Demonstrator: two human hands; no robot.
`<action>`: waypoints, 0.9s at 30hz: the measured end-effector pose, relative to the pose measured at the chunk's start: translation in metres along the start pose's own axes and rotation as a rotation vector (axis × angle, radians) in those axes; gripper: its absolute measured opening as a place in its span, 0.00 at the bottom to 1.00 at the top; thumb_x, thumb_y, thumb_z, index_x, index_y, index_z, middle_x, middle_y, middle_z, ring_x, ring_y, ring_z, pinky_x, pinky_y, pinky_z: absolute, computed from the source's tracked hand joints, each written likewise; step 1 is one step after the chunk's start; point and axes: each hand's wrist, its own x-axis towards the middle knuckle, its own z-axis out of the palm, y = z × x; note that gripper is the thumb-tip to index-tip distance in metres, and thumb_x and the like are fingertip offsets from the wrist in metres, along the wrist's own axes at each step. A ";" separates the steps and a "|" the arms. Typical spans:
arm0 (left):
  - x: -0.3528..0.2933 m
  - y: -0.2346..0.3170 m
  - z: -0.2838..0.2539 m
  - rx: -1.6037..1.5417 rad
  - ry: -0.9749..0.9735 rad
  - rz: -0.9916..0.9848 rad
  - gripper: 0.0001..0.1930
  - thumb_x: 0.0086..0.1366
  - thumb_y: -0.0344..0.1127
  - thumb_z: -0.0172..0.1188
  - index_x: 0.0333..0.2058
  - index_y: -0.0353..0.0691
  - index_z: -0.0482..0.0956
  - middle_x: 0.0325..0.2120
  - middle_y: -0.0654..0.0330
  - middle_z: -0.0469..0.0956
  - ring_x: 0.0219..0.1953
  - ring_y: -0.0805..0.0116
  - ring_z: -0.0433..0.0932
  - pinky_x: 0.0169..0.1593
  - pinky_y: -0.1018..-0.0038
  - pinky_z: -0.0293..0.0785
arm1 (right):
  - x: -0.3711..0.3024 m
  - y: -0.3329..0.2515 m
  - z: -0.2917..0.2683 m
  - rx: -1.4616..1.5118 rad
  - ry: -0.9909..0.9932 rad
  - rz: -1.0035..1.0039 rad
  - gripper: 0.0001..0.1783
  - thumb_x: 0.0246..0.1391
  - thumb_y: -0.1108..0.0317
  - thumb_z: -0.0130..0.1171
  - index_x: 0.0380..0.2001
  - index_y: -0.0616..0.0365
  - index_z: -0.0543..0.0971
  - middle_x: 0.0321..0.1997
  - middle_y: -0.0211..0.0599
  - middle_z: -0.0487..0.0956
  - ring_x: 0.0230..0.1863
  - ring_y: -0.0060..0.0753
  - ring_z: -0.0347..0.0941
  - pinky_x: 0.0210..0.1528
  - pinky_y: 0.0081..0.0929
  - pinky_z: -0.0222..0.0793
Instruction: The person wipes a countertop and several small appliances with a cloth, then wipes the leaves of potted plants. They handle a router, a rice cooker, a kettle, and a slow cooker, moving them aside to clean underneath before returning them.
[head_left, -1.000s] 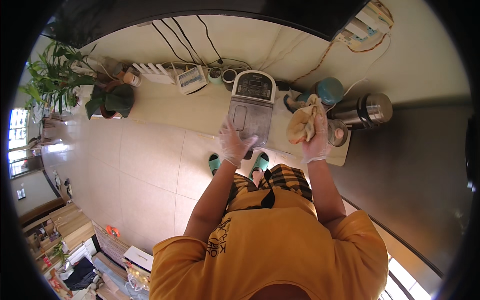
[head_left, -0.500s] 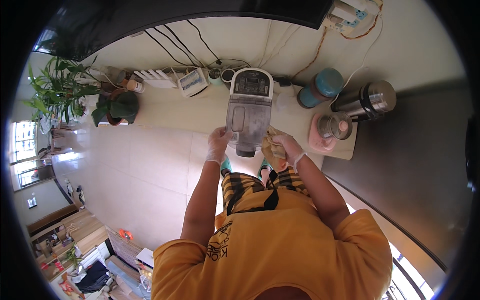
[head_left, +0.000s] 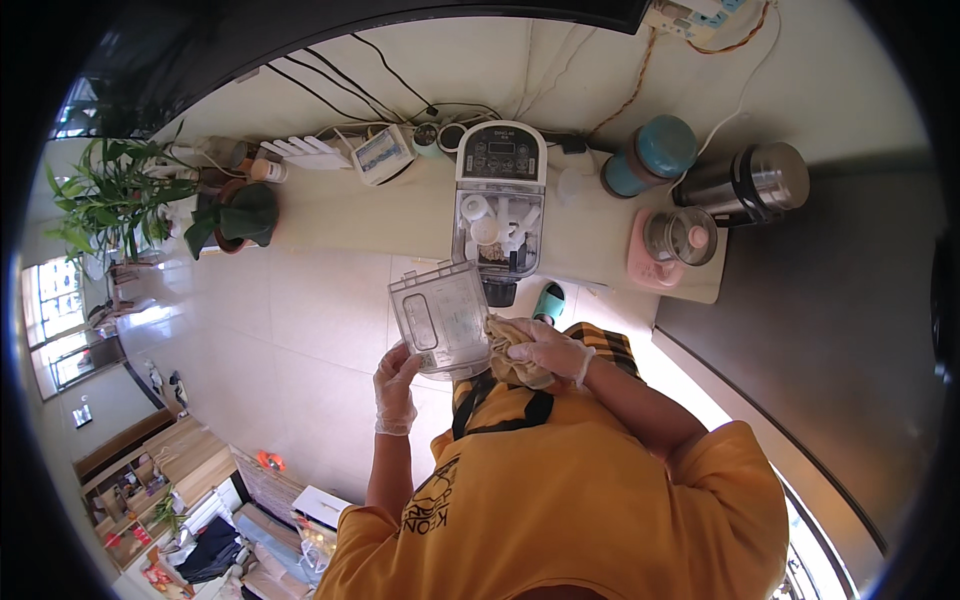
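My left hand (head_left: 396, 388), in a clear plastic glove, pinches the lower left corner of a transparent lid (head_left: 440, 315). The lid is tilted in front of my body, apart from the appliance. In my gloved right hand (head_left: 553, 354) is a bunched beige cloth (head_left: 517, 368) beside the lid's right edge; whether it touches the lid I cannot tell. Ahead stands a countertop appliance (head_left: 500, 150) with a dark control panel. Several white plastic parts (head_left: 487, 229) lie in its uncovered clear chamber.
On the narrow counter (head_left: 330, 225), a potted plant (head_left: 240, 215), a white router (head_left: 312, 153) and a small boxy device (head_left: 382, 155) stand left. To the right are a teal flask (head_left: 650, 155), a steel thermos (head_left: 740, 185) and a pink-based glass pot (head_left: 665, 245). Cables run along the wall.
The lid has come off the appliance toward me and to the left, held by my left hand, exposing the white parts. My right hand and cloth have moved nearer my body.
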 end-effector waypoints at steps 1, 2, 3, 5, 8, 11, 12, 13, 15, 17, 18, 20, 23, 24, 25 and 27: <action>0.002 -0.003 -0.002 -0.004 -0.003 -0.005 0.20 0.65 0.24 0.60 0.55 0.25 0.75 0.47 0.54 0.82 0.49 0.69 0.78 0.59 0.73 0.71 | -0.001 -0.001 0.001 0.018 0.007 0.007 0.36 0.57 0.72 0.58 0.69 0.66 0.64 0.61 0.39 0.74 0.59 0.27 0.71 0.63 0.25 0.66; 0.003 -0.005 -0.004 -0.008 -0.006 -0.010 0.20 0.65 0.24 0.60 0.55 0.25 0.75 0.47 0.54 0.82 0.49 0.69 0.78 0.59 0.73 0.71 | -0.002 -0.001 0.001 0.036 0.014 0.013 0.36 0.57 0.72 0.58 0.69 0.66 0.64 0.61 0.39 0.74 0.59 0.27 0.70 0.62 0.24 0.65; 0.005 -0.006 -0.002 -0.013 -0.019 -0.016 0.20 0.65 0.24 0.60 0.55 0.25 0.75 0.47 0.54 0.82 0.49 0.69 0.78 0.59 0.73 0.71 | -0.003 0.001 -0.001 0.028 0.022 0.012 0.36 0.57 0.72 0.58 0.69 0.66 0.63 0.61 0.39 0.74 0.59 0.27 0.70 0.63 0.24 0.65; 0.009 -0.007 0.002 -0.024 -0.045 -0.028 0.20 0.65 0.24 0.60 0.55 0.25 0.75 0.47 0.54 0.82 0.49 0.69 0.78 0.59 0.73 0.71 | -0.003 0.006 -0.006 0.012 0.041 0.009 0.36 0.57 0.73 0.58 0.69 0.66 0.63 0.61 0.40 0.74 0.60 0.28 0.70 0.63 0.25 0.65; 0.011 -0.013 -0.003 -0.016 -0.071 -0.032 0.20 0.65 0.24 0.60 0.55 0.25 0.75 0.47 0.54 0.82 0.50 0.69 0.79 0.59 0.72 0.71 | -0.008 0.004 -0.004 -0.011 0.040 0.004 0.35 0.59 0.73 0.57 0.69 0.64 0.63 0.60 0.37 0.73 0.58 0.27 0.71 0.62 0.24 0.67; 0.012 -0.005 0.003 -0.014 -0.091 -0.039 0.19 0.65 0.24 0.60 0.55 0.25 0.75 0.47 0.53 0.82 0.50 0.69 0.79 0.59 0.72 0.71 | -0.012 -0.004 -0.004 -0.054 0.061 0.056 0.35 0.59 0.73 0.57 0.69 0.64 0.64 0.58 0.37 0.74 0.57 0.26 0.72 0.60 0.23 0.68; 0.013 0.001 0.009 0.018 -0.094 -0.034 0.20 0.65 0.25 0.60 0.55 0.25 0.75 0.47 0.54 0.82 0.51 0.69 0.78 0.60 0.72 0.70 | -0.011 0.003 -0.007 -0.025 0.095 0.029 0.35 0.58 0.73 0.57 0.69 0.64 0.64 0.58 0.37 0.74 0.56 0.26 0.72 0.59 0.23 0.69; 0.015 0.008 0.019 0.046 -0.099 -0.027 0.20 0.66 0.27 0.59 0.56 0.25 0.75 0.48 0.55 0.82 0.51 0.69 0.77 0.60 0.72 0.69 | -0.010 0.012 -0.012 0.000 0.132 0.000 0.35 0.58 0.73 0.58 0.69 0.64 0.64 0.57 0.37 0.75 0.55 0.26 0.73 0.58 0.23 0.69; 0.025 0.017 0.035 0.101 -0.100 -0.007 0.21 0.66 0.28 0.59 0.56 0.25 0.76 0.48 0.56 0.82 0.52 0.70 0.77 0.60 0.72 0.68 | -0.011 0.018 -0.020 0.063 0.183 -0.058 0.34 0.58 0.73 0.58 0.68 0.64 0.65 0.55 0.37 0.76 0.53 0.26 0.74 0.57 0.23 0.71; 0.041 0.024 0.051 0.145 -0.100 0.022 0.20 0.66 0.28 0.60 0.55 0.25 0.76 0.48 0.56 0.82 0.51 0.70 0.77 0.59 0.73 0.70 | -0.010 0.012 -0.029 0.129 0.218 -0.118 0.34 0.57 0.73 0.57 0.68 0.64 0.66 0.53 0.36 0.77 0.51 0.26 0.75 0.55 0.23 0.72; 0.053 0.021 0.058 0.132 -0.115 0.028 0.20 0.66 0.28 0.61 0.55 0.25 0.76 0.46 0.56 0.81 0.50 0.70 0.77 0.57 0.73 0.70 | -0.008 0.011 -0.034 0.163 0.258 -0.111 0.34 0.57 0.72 0.57 0.67 0.64 0.67 0.53 0.36 0.77 0.50 0.27 0.75 0.55 0.23 0.72; 0.078 0.016 0.069 0.111 -0.141 0.044 0.20 0.64 0.28 0.64 0.53 0.25 0.76 0.43 0.56 0.80 0.47 0.70 0.77 0.55 0.73 0.71 | -0.003 0.006 -0.042 0.235 0.330 -0.098 0.33 0.56 0.72 0.56 0.67 0.64 0.67 0.51 0.35 0.78 0.49 0.27 0.76 0.55 0.23 0.72; 0.102 0.018 0.085 0.159 -0.193 0.091 0.18 0.65 0.29 0.64 0.52 0.26 0.78 0.42 0.59 0.80 0.45 0.73 0.76 0.52 0.75 0.72 | -0.003 -0.016 -0.045 0.232 0.374 -0.072 0.32 0.56 0.73 0.54 0.65 0.63 0.69 0.51 0.33 0.78 0.48 0.26 0.76 0.53 0.24 0.72; 0.110 0.016 0.090 0.178 -0.211 0.108 0.18 0.65 0.29 0.64 0.51 0.27 0.79 0.42 0.60 0.79 0.45 0.74 0.76 0.51 0.75 0.72 | 0.000 -0.016 -0.050 0.243 0.385 -0.075 0.32 0.56 0.73 0.54 0.65 0.63 0.69 0.51 0.33 0.78 0.47 0.26 0.75 0.53 0.24 0.72; 0.118 0.013 0.095 0.181 -0.198 0.119 0.17 0.65 0.29 0.64 0.50 0.28 0.80 0.40 0.61 0.80 0.43 0.75 0.76 0.49 0.76 0.71 | 0.003 -0.017 -0.055 0.290 0.377 -0.091 0.33 0.55 0.77 0.53 0.67 0.62 0.67 0.48 0.33 0.78 0.44 0.22 0.75 0.45 0.20 0.71; 0.124 0.010 0.102 0.109 -0.214 0.123 0.17 0.65 0.30 0.64 0.50 0.28 0.80 0.39 0.62 0.80 0.40 0.75 0.76 0.48 0.76 0.71 | 0.010 -0.017 -0.062 0.302 0.418 -0.129 0.33 0.55 0.76 0.54 0.66 0.62 0.69 0.47 0.33 0.78 0.42 0.23 0.75 0.43 0.20 0.72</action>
